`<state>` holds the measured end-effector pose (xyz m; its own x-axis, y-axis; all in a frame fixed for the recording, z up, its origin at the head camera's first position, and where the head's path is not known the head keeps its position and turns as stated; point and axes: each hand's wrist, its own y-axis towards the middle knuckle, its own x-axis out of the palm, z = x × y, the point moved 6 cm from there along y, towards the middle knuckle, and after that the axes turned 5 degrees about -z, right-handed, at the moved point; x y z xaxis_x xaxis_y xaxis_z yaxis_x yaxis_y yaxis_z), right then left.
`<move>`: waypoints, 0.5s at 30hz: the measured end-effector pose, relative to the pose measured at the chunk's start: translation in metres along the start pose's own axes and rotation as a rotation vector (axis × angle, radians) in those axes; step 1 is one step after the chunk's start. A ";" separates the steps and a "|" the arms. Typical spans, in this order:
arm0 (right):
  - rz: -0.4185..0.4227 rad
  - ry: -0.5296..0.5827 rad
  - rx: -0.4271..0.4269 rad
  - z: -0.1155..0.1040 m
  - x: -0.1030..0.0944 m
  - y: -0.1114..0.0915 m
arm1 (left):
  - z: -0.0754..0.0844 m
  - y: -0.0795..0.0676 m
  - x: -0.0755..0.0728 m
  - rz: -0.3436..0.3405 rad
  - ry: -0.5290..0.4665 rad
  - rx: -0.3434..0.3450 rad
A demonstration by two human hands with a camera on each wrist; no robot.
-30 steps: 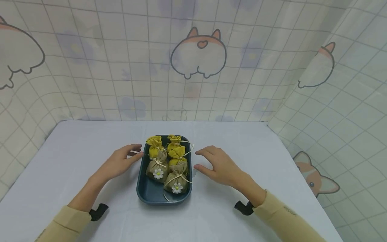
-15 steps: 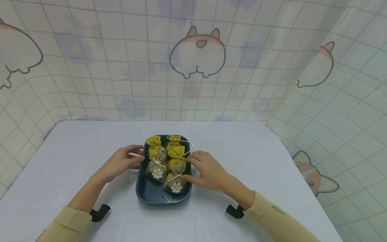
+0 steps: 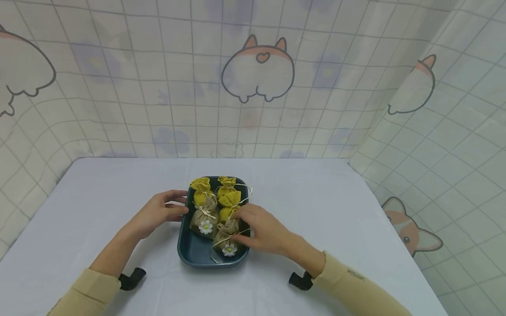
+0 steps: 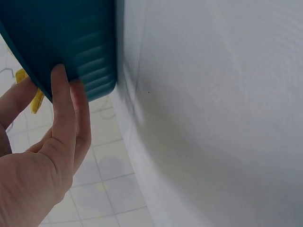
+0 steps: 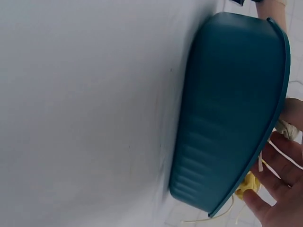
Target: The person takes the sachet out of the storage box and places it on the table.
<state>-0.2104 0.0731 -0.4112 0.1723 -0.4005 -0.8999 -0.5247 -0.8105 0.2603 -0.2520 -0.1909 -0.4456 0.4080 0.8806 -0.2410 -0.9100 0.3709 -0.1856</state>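
Observation:
A dark teal tray [image 3: 193, 253] sits on the white-covered table, holding yellow and brown drawstring pouches. My left hand [image 3: 160, 215] holds the tray's left side; in the left wrist view its fingers [image 4: 61, 101] lie against the outer wall and the thumb is over the rim. Over the right rim, my right hand [image 3: 266, 230] pinches the neck of the front right brown pouch [image 3: 228, 243], which bears a white flower. A second brown pouch [image 3: 203, 219] with a flower lies to its left. In the right wrist view, that hand's fingers partly hide the pouch top [image 5: 286, 128].
Several yellow pouches [image 3: 201, 189] fill the back of the tray, their pale strings hanging over the right rim. A grid-patterned curtain [image 3: 170, 87] with cartoon corgis rises behind and beside the white table [image 3: 316, 197]. Black wrist mounts [image 3: 132, 279] hang under both wrists.
My right hand has moved left and down over the rim and taken hold of the front brown pouch, whose neck has shifted left. The left hand has closed in slightly on the tray.

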 end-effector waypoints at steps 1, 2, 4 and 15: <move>-0.012 0.013 -0.001 -0.001 0.002 0.000 | -0.001 0.000 0.000 -0.001 -0.005 -0.001; -0.024 0.027 -0.002 -0.002 0.003 0.001 | -0.001 0.000 0.000 0.000 -0.012 -0.002; -0.051 0.043 0.003 -0.004 0.005 0.001 | -0.002 0.001 -0.001 -0.002 -0.026 -0.006; -0.061 0.146 -0.036 -0.010 0.010 0.002 | -0.003 0.000 -0.001 -0.013 -0.093 -0.033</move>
<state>-0.2011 0.0630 -0.4161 0.3232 -0.4059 -0.8549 -0.4802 -0.8487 0.2214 -0.2519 -0.1926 -0.4485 0.4096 0.8999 -0.1495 -0.9011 0.3736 -0.2200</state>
